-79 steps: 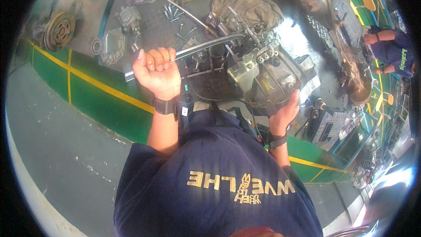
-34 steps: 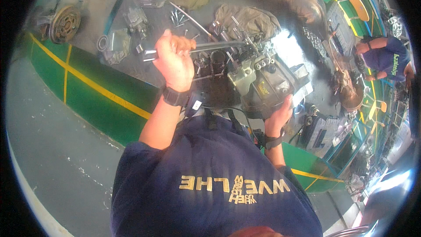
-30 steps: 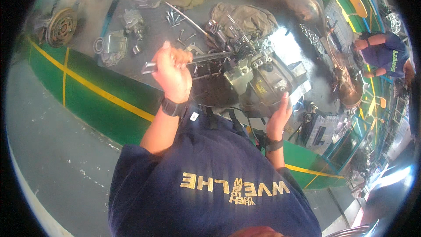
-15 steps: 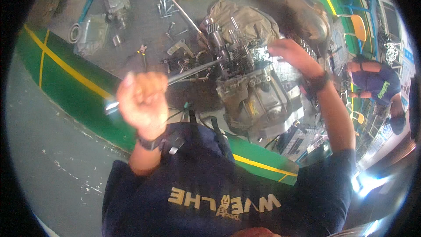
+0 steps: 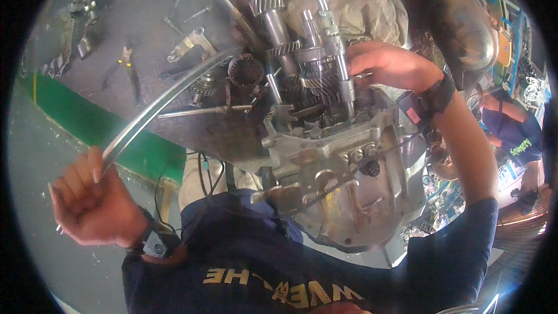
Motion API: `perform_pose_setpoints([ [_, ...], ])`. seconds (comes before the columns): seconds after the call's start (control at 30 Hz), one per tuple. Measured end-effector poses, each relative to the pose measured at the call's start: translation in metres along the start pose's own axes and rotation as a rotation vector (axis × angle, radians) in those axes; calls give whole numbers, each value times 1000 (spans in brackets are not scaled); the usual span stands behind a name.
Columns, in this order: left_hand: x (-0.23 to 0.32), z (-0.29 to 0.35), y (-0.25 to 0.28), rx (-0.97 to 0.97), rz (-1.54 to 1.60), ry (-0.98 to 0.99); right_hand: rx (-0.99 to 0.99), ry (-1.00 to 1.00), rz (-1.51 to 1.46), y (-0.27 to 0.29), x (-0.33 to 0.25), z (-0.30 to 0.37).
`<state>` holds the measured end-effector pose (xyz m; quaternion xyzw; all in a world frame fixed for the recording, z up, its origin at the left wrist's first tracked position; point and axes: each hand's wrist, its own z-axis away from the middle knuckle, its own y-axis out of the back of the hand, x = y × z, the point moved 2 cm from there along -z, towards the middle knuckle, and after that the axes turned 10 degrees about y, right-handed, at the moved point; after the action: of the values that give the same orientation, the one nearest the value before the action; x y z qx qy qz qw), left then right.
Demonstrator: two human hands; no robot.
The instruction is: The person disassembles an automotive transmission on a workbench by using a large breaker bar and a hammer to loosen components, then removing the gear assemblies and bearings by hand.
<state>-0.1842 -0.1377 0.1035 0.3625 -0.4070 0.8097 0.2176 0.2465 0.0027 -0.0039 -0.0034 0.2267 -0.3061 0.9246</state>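
My left hand (image 5: 99, 200) is closed round the near end of a long shiny metal pry bar (image 5: 154, 102). The bar slants up and away, its far end near the loose gear parts left of the gearbox. A grey cast gearbox housing (image 5: 349, 209) stands open-topped before me, with a gear shaft (image 5: 273, 20) and meshed gears (image 5: 319, 72) rising out of it. Beside the gears my right hand (image 5: 392, 67) curls its fingers at an upright shift rod (image 5: 334, 40). Its fingertips are partly hidden, and a small metal piece shows under the hand.
Pliers (image 5: 129, 70), a metal bracket (image 5: 192, 43), a ring (image 5: 246, 71) and several bolts (image 5: 174, 14) lie left of the gearbox. Brownish cloth (image 5: 366, 0) bunches behind the gears. Another person (image 5: 511, 119) is at the far right.
The gearbox appears closer. My left hand has moved left and down with the pry bar. My right hand, earlier apart from the gears, now touches the shift rod.
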Motion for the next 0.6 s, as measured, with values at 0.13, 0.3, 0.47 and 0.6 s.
perform_pose_setpoints([
  [0.13,2,-4,4,-55,-20,26,-198,210,-471,-2,25,-6],
  [0.3,4,-5,6,-71,22,71,-229,277,-482,4,21,-25],
  [0.47,3,-7,14,-89,13,89,-138,215,-595,-7,22,-21],
  [0.6,9,-10,17,-39,-15,116,-150,136,-649,-18,11,-19],
])
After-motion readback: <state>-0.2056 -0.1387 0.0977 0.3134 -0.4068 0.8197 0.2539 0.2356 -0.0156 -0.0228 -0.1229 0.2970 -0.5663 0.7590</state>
